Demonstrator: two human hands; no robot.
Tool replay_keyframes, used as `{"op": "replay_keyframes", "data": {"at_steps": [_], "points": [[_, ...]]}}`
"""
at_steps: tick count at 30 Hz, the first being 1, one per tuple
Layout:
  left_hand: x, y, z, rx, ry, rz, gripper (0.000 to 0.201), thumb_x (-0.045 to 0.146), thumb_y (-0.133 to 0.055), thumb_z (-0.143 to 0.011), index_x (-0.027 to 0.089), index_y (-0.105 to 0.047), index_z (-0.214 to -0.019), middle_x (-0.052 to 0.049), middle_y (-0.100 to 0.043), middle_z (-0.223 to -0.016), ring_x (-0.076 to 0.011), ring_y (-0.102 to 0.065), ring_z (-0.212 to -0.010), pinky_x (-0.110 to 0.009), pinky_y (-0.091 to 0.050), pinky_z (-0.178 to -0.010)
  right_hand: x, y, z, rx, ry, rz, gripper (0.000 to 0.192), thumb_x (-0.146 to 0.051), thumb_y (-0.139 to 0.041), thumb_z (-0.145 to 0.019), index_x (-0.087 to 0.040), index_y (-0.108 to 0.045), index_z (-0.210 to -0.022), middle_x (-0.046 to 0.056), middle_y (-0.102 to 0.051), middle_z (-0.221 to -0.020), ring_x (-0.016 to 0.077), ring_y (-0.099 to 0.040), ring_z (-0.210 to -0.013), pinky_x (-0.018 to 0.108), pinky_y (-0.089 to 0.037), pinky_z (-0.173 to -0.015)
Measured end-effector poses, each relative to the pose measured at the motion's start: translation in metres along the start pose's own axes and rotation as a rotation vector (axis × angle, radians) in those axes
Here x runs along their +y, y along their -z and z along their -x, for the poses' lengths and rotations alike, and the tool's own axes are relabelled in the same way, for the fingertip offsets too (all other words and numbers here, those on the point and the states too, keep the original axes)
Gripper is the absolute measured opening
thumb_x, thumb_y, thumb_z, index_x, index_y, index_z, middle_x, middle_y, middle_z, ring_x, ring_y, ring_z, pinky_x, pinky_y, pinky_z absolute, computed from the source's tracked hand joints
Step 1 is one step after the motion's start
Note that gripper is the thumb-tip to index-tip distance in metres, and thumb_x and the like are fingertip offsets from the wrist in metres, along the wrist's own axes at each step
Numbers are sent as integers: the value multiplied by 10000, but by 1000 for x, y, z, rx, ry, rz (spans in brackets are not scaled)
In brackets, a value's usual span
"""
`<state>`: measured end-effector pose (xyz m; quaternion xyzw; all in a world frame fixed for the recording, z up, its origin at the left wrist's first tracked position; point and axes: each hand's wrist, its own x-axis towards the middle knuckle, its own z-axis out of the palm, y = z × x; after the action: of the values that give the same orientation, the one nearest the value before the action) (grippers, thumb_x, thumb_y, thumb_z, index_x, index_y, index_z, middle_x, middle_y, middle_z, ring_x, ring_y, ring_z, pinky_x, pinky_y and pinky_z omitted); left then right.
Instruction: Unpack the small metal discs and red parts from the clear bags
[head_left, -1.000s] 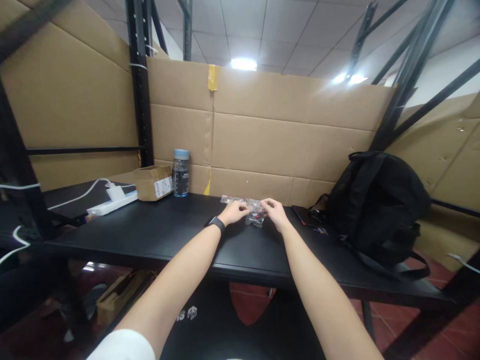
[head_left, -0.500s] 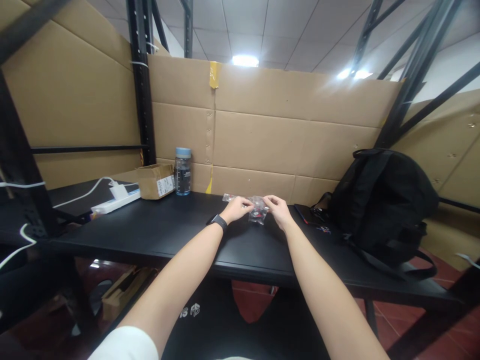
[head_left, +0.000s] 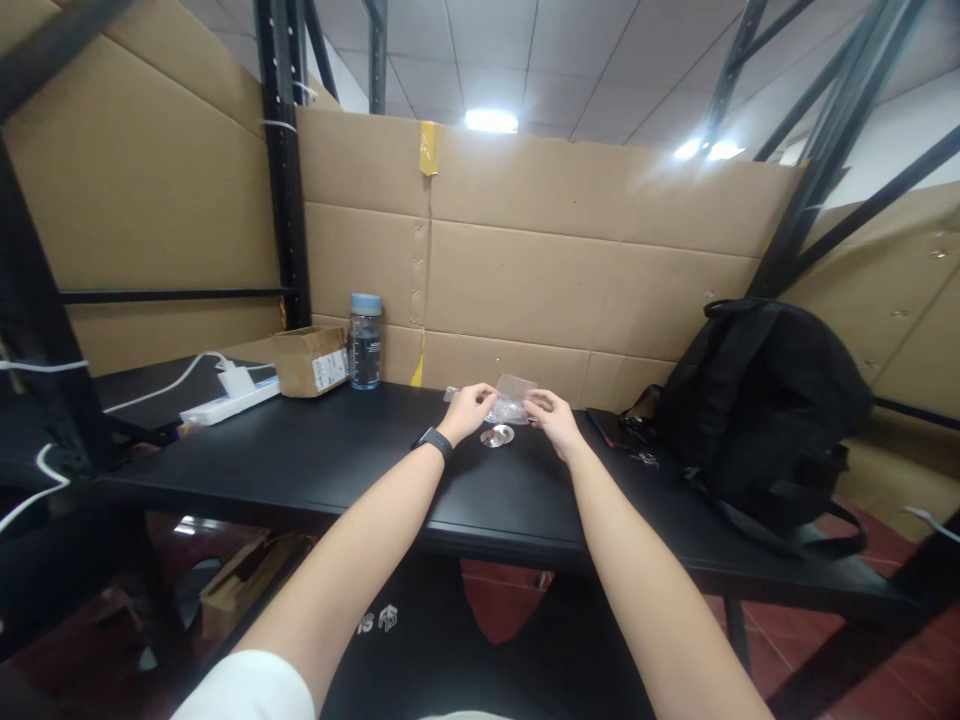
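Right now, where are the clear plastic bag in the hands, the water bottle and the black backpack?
clear plastic bag (head_left: 513,397): head view, on its middle between the two hands.
water bottle (head_left: 365,350): head view, on its dark body below the blue cap.
black backpack (head_left: 772,400): head view, on its front panel.

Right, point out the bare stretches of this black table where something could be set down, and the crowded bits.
Bare stretches of the black table: between the water bottle and the left hand, and the front edge below both hands. Crowded: around the clear plastic bag held by both hands, right hand included, and the black backpack end.
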<state>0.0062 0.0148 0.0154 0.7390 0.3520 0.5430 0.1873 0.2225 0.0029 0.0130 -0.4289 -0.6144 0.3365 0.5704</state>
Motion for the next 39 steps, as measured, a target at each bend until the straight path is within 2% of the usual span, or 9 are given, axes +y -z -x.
{"op": "replay_keyframes", "data": {"at_steps": [3, 8, 14, 18, 22, 27, 30, 33, 39], "points": [[-3, 0, 0, -40, 47, 42, 148, 254, -604, -896, 175, -716, -951, -49, -756, -845, -185, -704, -786, -284, -530, -748, 0, 0, 0, -29, -1, 33, 383, -424, -784, -697, -190, -688, -985, 36, -721, -823, 156, -638, -684, 228, -420, -545], [2, 1, 3, 81, 47, -86, 242, 146, -674, -778, 180, -636, -1015, -20, -697, -836, -170, -651, -767, -295, -516, -757, 2, 2, -2, 74, -5, 78, 438, -387, -804, -645, -193, -651, -1006, 19, -699, -726, 152, -602, -604, 226, -395, -500], [13, -5, 8, -160, -229, -203, 461, 218, -842, -627, 213, -673, -1056, -29, -672, -1020, -205, -642, -928, -316, -504, -857, 4, 7, -2, 154, -99, 96, 474, -315, -835, -582, -176, -627, -984, -4, -641, -648, 119, -522, -520, 226, -371, -477], [21, -8, 8, -196, -221, -341, 198, 233, -747, -797, 237, -731, -994, -35, -718, -997, -215, -657, -960, -323, -467, -899, 2, 4, -2, 100, -47, 65, 489, -394, -810, -646, -192, -629, -1053, 13, -681, -722, 134, -554, -573, 236, -396, -510], [21, 11, -1, -74, -121, -537, 157, 214, -601, -910, 246, -751, -941, -66, -742, -1085, -256, -625, -1071, -391, -385, -999, 11, 4, -8, 98, 14, 184, 402, -434, -715, -734, -191, -652, -1048, 34, -710, -788, 172, -610, -666, 288, -474, -615], [-8, 64, -15, 121, 96, -762, 314, 270, -453, -981, 268, -734, -1122, -107, -694, -1257, -302, -544, -1211, -477, -274, -1083, 31, 11, -19, 70, 127, 452, 247, -330, -695, -739, -191, -717, -942, 39, -710, -861, 193, -645, -792, 340, -500, -810], [-38, 88, -11, 39, 305, -891, 350, 221, -488, -918, 250, -726, -1173, -139, -682, -1280, -350, -513, -1270, -518, -271, -1083, 36, 14, -22, 48, 125, 554, 211, -285, -675, -762, -194, -726, -945, 45, -716, -895, 201, -657, -822, 337, -501, -824], [-62, 95, -3, -96, 504, -914, 444, 243, -522, -873, 269, -660, -1294, -146, -619, -1391, -386, -517, -1281, -562, -328, -1042, 37, 16, -20, 45, 94, 686, 223, -225, -660, -779, -196, -728, -989, 59, -729, -986, 207, -671, -888, 330, -505, -865], [-68, 84, -8, -153, 445, -941, 495, 298, -559, -848, 229, -612, -1335, -174, -532, -1471, -393, -479, -1321, -568, -370, -1046, 32, 16, -13, -50, 0, 967, 444, -195, -621, -833, -271, -670, -1267, 63, -637, -1391, 283, -580, -1275, 446, -437, -1067]]}}
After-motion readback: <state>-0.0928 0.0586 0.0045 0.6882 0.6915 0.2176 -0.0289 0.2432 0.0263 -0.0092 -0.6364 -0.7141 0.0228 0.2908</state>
